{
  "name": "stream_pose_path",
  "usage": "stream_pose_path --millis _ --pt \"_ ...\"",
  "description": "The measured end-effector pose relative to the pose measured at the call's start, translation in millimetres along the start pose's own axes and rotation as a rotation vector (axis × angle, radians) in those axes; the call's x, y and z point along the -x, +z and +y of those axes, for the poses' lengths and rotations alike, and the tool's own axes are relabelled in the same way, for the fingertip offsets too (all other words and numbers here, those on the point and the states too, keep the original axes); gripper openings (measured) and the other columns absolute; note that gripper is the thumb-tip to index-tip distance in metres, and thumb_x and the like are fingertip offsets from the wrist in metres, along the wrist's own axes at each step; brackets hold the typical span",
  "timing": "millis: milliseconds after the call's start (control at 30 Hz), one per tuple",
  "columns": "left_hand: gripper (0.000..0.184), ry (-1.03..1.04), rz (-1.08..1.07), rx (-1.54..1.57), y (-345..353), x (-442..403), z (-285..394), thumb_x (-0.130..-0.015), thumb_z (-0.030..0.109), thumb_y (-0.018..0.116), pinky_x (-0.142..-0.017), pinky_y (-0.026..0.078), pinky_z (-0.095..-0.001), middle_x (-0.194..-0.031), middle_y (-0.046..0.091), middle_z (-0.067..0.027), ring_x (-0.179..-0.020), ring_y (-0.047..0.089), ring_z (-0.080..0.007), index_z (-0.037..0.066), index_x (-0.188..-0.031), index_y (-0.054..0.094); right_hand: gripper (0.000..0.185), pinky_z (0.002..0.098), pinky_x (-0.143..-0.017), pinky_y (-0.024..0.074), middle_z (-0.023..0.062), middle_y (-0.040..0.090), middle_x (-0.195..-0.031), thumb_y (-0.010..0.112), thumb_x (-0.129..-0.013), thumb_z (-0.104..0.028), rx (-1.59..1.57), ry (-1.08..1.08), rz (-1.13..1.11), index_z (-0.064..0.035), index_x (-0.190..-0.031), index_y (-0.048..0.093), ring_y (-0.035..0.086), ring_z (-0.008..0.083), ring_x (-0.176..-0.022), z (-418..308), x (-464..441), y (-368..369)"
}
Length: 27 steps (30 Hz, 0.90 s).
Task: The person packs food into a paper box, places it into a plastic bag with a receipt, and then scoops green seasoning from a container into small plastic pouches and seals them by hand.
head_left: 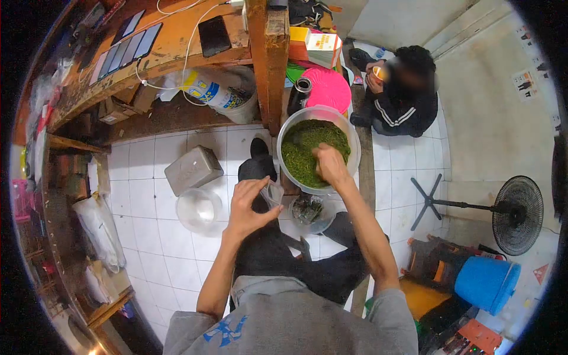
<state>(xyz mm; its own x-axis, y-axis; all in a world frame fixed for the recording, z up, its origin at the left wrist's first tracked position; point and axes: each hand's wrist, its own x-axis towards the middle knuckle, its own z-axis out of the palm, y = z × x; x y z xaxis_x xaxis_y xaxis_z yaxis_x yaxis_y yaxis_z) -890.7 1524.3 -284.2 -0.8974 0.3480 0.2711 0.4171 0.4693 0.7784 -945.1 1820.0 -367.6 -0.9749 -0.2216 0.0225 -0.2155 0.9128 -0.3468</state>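
My left hand (248, 207) pinches a small clear plastic bag (273, 193) between thumb and fingers, its mouth spread a little. My right hand (331, 164) reaches into a large translucent tub (355, 142) at its right side. Finely shredded green leaves (310, 139) fill much of the tub. Its fingers are curled down against the leaves, and what they grip is hidden. Just below the tub stands a clear bowl (325, 222) with dark pieces in it, perhaps small filled bags.
A round clear container (199, 210) and a grey box (194, 170) stand on the tiled floor (171, 248) to the left. Behind the tub are a pink lid (327, 89) and a dark bottle (300, 94). One person (405, 94) sits at the upper right; a fan (516, 215) stands at right.
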Motion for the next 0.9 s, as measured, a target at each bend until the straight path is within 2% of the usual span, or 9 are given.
stream_pose_path --millis 67,167,267,467,567,633,667,767,900 --pt "0.064 -0.011 0.015 -0.019 -7.7 1.0 -4.4 -0.064 0.023 0.089 -0.098 0.047 -0.0422 -0.114 0.070 -0.0144 -0.107 0.064 -0.0308 0.002 -0.121 0.068 0.019 0.0493 -0.074 0.0553 0.0238 0.067 -0.091 0.066 -0.068 0.002 -0.011 -0.068 -0.044 -0.0003 -0.085 0.071 0.069 0.0407 -0.084 -18.0 12.2 -23.2" --pt "0.064 -0.047 0.040 -0.033 -13.3 1.6 -18.5 -0.064 0.024 0.089 -0.097 0.047 -0.0429 -0.115 0.070 -0.0139 -0.106 0.064 -0.0308 0.003 -0.121 0.067 0.015 0.0484 -0.073 0.0558 0.0243 0.066 -0.086 0.066 -0.067 -0.001 0.021 0.199 -0.068 -0.0025 -0.081 0.071 0.067 0.0422 -0.083 -8.9 29.7 -48.2" --pt "0.066 -0.017 0.060 -0.046 -7.3 -7.9 -19.5 -0.064 0.024 0.089 -0.097 0.046 -0.0430 -0.114 0.069 -0.0137 -0.106 0.063 -0.0313 0.004 -0.122 0.066 0.012 0.0501 -0.072 0.0554 0.0249 0.067 -0.083 0.066 -0.070 -0.005 -0.012 0.194 0.005 -0.0010 -0.080 0.071 0.068 0.0427 -0.080 -6.0 37.9 -24.4" --pt "0.066 0.076 0.083 -0.143 -9.9 -35.4 -16.7 -0.063 0.026 0.089 -0.097 0.043 -0.0427 -0.112 0.068 -0.0125 -0.105 0.062 -0.0301 0.005 -0.122 0.066 0.025 0.0465 -0.079 0.0558 0.0287 0.068 -0.081 0.063 -0.079 -0.009 -0.324 0.293 -0.047 -0.0010 -0.098 0.077 0.070 0.0426 -0.080 -32.5 39.0 -24.3" --pt "0.064 0.095 0.053 -0.193 -1.7 -57.5 -12.5 -0.063 0.027 0.088 -0.096 0.043 -0.0422 -0.110 0.069 -0.0113 -0.104 0.061 -0.0292 0.006 -0.120 0.067 0.024 0.0433 -0.075 0.0561 0.0240 0.072 -0.082 0.065 -0.080 -0.012 -0.454 0.410 -0.040 -0.0009 -0.098 0.077 0.072 0.0354 -0.077 -22.1 43.4 -22.1" --pt "0.061 0.113 0.054 -0.187 5.1 -70.4 -9.6 -0.064 0.028 0.086 -0.093 0.043 -0.0423 -0.108 0.069 -0.0114 -0.102 0.061 -0.0291 0.006 -0.118 0.068 0.022 0.0375 -0.070 0.0557 0.0160 0.074 -0.079 0.069 -0.081 -0.014 -0.640 0.515 -0.065 -0.0011 -0.097 0.077 0.072 0.0229 -0.071 -12.2 46.7 -30.0" --pt "0.059 0.118 0.055 -0.184 9.0 -76.4 -8.1 -0.064 0.028 0.084 -0.091 0.042 -0.0424 -0.106 0.068 -0.0116 -0.100 0.060 -0.0290 0.005 -0.116 0.069 0.022 0.0375 -0.070 0.0557 0.0160 0.074 -0.079 0.069 -0.081 -0.014 -0.637 0.516 -0.056 -0.0011 -0.097 0.077 0.072 0.0229 -0.071 -5.8 51.2 -35.9" --pt "0.057 0.197 0.074 -0.206 27.5 -96.3 -6.4 -0.065 0.031 0.083 -0.090 0.042 -0.0426 -0.105 0.069 -0.0113 -0.100 0.060 -0.0287 0.004 -0.114 0.069 0.020 0.0313 -0.065 0.0535 0.0090 0.074 -0.080 0.070 -0.086 -0.012 -0.949 0.668 -0.043 -0.0019 -0.103 0.077 0.065 0.0117 -0.067 -4.6 63.1 -67.9" --pt "0.056 0.218 0.044 -0.220 68.0 -113.7 -4.0 -0.066 0.033 0.081 -0.090 0.043 -0.0426 -0.105 0.070 -0.0115 -0.102 0.061 -0.0289 0.003 -0.112 0.070 0.022 0.0328 -0.065 0.0531 0.0106 0.076 -0.085 0.070 -0.086 -0.008 -0.929 0.697 0.098 -0.0014 -0.106 0.075 0.067 0.0145 -0.069 -4.1 72.7 -89.4"
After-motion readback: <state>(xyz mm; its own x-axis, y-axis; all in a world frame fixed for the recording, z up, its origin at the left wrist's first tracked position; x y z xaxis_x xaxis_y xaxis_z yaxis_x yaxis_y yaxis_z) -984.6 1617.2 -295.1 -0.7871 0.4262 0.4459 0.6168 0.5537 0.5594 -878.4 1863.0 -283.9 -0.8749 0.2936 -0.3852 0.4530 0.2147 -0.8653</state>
